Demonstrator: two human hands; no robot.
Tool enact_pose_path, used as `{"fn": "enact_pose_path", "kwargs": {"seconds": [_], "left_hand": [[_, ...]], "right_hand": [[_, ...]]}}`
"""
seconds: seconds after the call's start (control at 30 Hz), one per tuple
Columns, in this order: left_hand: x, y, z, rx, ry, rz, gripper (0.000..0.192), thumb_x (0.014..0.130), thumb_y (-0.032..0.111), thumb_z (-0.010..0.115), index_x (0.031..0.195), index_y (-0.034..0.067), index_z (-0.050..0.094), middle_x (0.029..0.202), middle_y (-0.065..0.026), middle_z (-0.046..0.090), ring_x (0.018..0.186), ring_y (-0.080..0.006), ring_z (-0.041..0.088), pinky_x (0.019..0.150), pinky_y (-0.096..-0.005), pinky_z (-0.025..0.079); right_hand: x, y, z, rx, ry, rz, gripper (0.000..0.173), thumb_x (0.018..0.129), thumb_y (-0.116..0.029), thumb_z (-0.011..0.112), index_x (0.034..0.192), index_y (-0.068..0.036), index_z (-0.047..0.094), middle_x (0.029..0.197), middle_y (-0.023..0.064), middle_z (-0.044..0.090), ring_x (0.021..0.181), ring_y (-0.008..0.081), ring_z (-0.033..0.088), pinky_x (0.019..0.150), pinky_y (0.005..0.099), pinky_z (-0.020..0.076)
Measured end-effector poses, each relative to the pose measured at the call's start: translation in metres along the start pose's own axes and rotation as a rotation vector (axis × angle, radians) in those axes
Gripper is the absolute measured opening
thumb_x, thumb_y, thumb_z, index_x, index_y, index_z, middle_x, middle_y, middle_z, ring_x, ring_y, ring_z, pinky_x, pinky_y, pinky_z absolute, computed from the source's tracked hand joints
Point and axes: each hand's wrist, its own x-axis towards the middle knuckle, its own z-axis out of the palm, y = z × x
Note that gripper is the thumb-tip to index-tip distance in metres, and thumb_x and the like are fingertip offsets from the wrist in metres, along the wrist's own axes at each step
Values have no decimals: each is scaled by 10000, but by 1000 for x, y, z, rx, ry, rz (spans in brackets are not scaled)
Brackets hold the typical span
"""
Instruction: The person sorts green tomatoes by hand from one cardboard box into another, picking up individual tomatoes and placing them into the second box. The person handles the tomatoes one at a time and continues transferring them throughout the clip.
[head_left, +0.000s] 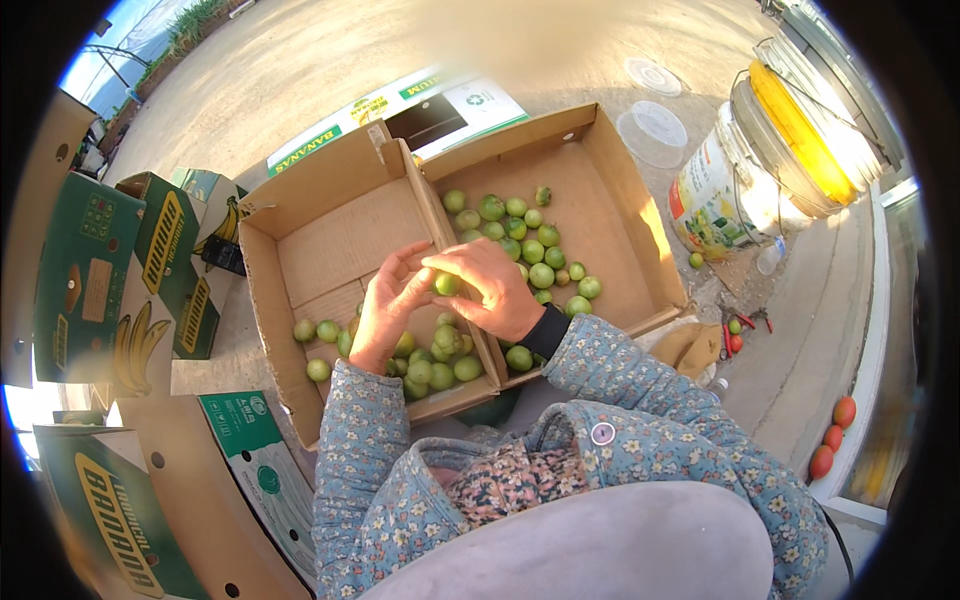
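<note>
A small green tomato (446, 283) is pinched between the thumb and fingers of my right hand (491, 289), above the wall shared by two cardboard trays. My left hand (391, 304) is beside it with fingers spread; its thumb tip lies against or just short of the fruit, I cannot tell which. Under my left hand, the left cardboard tray (352, 247) holds several green tomatoes (442, 367) near its front end. More green tomatoes (532, 251) lie scattered in the right cardboard tray (622, 217). My hands and forearms hide some of the fruit.
Banana cartons (180, 262) crowd the left side, and another carton (472, 105) lies behind the trays. Stacked plastic buckets (712, 187) stand at right. Clear plastic lids (660, 124), red-handled pruning shears (726, 337) and red tomatoes (832, 437) rest on the ground.
</note>
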Motion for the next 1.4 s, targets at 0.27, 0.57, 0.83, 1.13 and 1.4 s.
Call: {"fn": "enact_pose_path", "kwargs": {"seconds": [0.27, 0.57, 0.83, 1.13, 1.4], "left_hand": [[1, -37, 10, 1222, -57, -328, 461, 820, 429, 648, 1008, 8, 663, 994, -228, 675, 994, -373, 629, 861, -458, 496], [4, -5, -3, 49, 112, -16, 322, 945, 247, 612, 1143, -1, 555, 940, -41, 661, 902, -135, 624, 800, -285, 501], [-2, 5, 4, 40, -9, 94, 391, 890, 231, 695, 1150, -14, 537, 975, -87, 679, 931, -150, 619, 866, -310, 482], [-7, -34, 0, 1157, -295, -94, 492, 757, 307, 758, 1156, 64, 603, 913, -165, 663, 859, -317, 643, 777, -426, 502], [-4, -6, -8, 478, 68, -80, 402, 902, 289, 663, 1138, -28, 591, 998, -119, 662, 912, -151, 621, 789, -299, 503]], "right_hand": [[-11, 48, -3, 1253, 825, 1116, 474, 996, -488, 417, 1071, -55, 597, 885, 76, 649, 761, 134, 571, 740, 271, 471], [-3, 13, -3, 254, 34, 297, 417, 886, -222, 651, 1272, -94, 558, 981, 54, 626, 902, 177, 576, 853, 310, 438], [-1, 2, -2, 74, -5, 93, 381, 810, -151, 703, 1180, -95, 628, 890, 67, 621, 883, 263, 557, 818, 376, 436], [-6, 39, -8, 1213, 786, 1164, 439, 1002, -432, 426, 1174, -60, 583, 845, 13, 622, 782, 107, 550, 748, 265, 445], [-4, 11, 1, 215, 31, 224, 361, 848, -187, 658, 1200, -120, 606, 965, 47, 617, 914, 199, 565, 832, 338, 436]]}}
